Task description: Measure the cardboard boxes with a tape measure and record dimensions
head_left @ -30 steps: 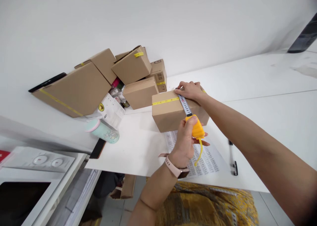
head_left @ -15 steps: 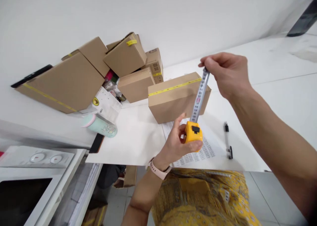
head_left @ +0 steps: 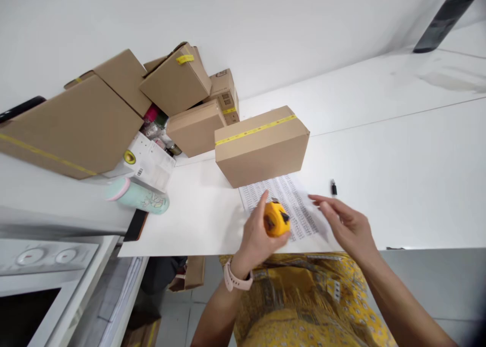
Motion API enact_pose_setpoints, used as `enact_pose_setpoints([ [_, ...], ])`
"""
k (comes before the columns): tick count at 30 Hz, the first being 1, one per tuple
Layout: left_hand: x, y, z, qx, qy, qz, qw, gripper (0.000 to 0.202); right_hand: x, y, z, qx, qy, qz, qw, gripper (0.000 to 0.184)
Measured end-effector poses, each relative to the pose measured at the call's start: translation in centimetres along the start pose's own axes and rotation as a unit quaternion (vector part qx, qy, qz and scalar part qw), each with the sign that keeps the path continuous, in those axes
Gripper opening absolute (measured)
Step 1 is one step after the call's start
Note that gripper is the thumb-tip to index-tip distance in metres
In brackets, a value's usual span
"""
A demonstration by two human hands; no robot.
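A white tabletop (head_left: 387, 195) runs along a white wall (head_left: 304, 33); a taped cardboard box (head_left: 261, 159) stands at the far end of a printed sheet (head_left: 299, 213); the left hand (head_left: 256, 238) is wrapped round a yellow tape measure (head_left: 275, 220) over that sheet; the right hand (head_left: 351, 230), loosely parted, is near a black pen end (head_left: 333, 188).

Rounded yellow tape measure (head_left: 277, 220), 5 o'clock: hard plastic, slight gloss, w/ black plastic clip (head_left: 284, 217). Long brown box (head_left: 261, 162), ctr: matt cardbd, smooth sides; yellow printed strip (head_left: 256, 129) on top, smooth, plastic-looking. White printed sheet (head_left: 283, 187), 5 o'clock: thin paper. White bench (head_left: 383, 180), 3 o'clock: smooth, soft sheen. Mint cylindrical bottle (head_left: 138, 197), 9 o'clock: smooth; metal or plastic, can't tell. Pale pink watch strap (head_left: 240, 284), 6 o'clock: matt, rubbery. Yellow patterned garment (head_left: 299, 296), 5 o'clock: soft, creased cloth.
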State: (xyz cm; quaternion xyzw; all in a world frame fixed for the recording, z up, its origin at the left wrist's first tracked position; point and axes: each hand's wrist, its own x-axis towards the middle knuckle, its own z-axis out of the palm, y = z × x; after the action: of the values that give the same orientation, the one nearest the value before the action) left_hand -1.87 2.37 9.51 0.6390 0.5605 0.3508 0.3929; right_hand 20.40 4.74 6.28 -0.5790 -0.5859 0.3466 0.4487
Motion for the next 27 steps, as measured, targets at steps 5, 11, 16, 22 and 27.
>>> enact_pose_setpoints([
  [5,0.9,-3.2,-3.2,0.297,0.138,-0.043,0.944,0.074,2.2,4.5,-1.8,-0.241,0.079,0.096,0.963,0.041],
  [11,2.0,-4.9,-5.3,0.431,0.109,-0.080,0.892,0.068,2.9,5.0,-0.8,-0.390,0.001,0.066,0.918,0.034],
  [16,2.8,-5.6,-6.3,0.454,0.088,-0.095,0.882,0.069,2.9,4.9,-1.1,-0.451,-0.032,0.033,0.891,0.034],
  [22,3.7,-7.1,-7.4,0.456,0.071,-0.106,0.881,0.065,2.4,4.7,-1.4,-0.497,-0.046,0.040,0.866,0.028],
  [27,4.0,-6.4,-8.0,0.425,0.177,-0.074,0.885,0.091,2.8,5.6,-2.6,-0.435,-0.063,0.057,0.897,0.019],
])
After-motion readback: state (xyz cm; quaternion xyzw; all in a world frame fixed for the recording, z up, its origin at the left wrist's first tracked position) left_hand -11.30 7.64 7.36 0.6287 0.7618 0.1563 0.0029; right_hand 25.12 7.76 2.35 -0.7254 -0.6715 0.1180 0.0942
